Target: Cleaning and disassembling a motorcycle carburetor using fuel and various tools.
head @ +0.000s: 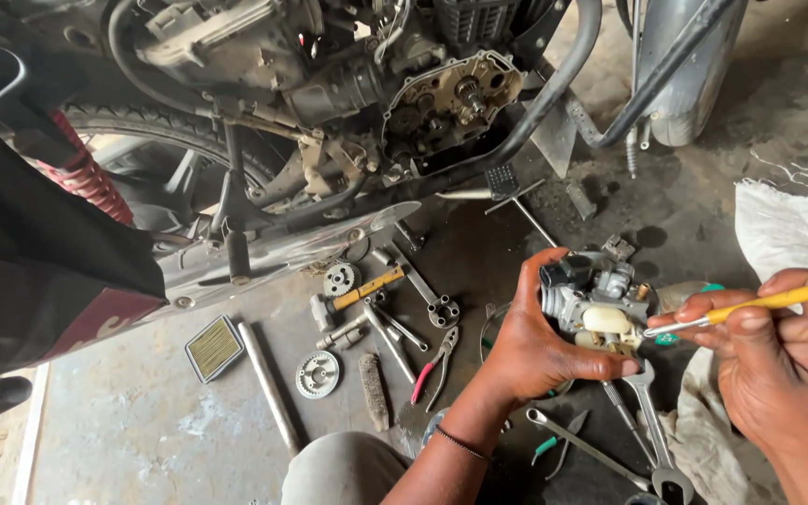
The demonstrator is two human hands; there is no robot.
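At the right of the scene, near the viewer and above the stained workshop floor (142, 421), the left hand (530, 346) holds a small grey carburettor (596, 304) in the air, fingers curled up its left side and the thumb pressed along its underside, so this grip is closed firmly around the part. The right hand (778, 365) lies just to the right of it, its fingers pinched together on a yellow-handled screwdriver (759, 304). The tool's long axis runs nearly level, left to right with the handle rising slightly toward the far right; its metal tip points left and touches, or all but touches, the carburettor's right face beside a pale cream fitting. The carburettor thus lies directly left of the right-hand grip, along the line of the shaft, and the left hand is the nearer hand, already in contact with it. Its dark cap faces up and far, its body roughly upright. Below the hands, spanners (652, 421) and red-handled pliers (434, 365) lie on the floor; farther left are a hammer (353, 297), two toothed sprockets (318, 372), a metal rod (268, 383) and a square air filter (214, 348). At the far side stands a motorcycle (329, 84) with its engine case (451, 98) open, and a white sack (787, 234) lies at right.
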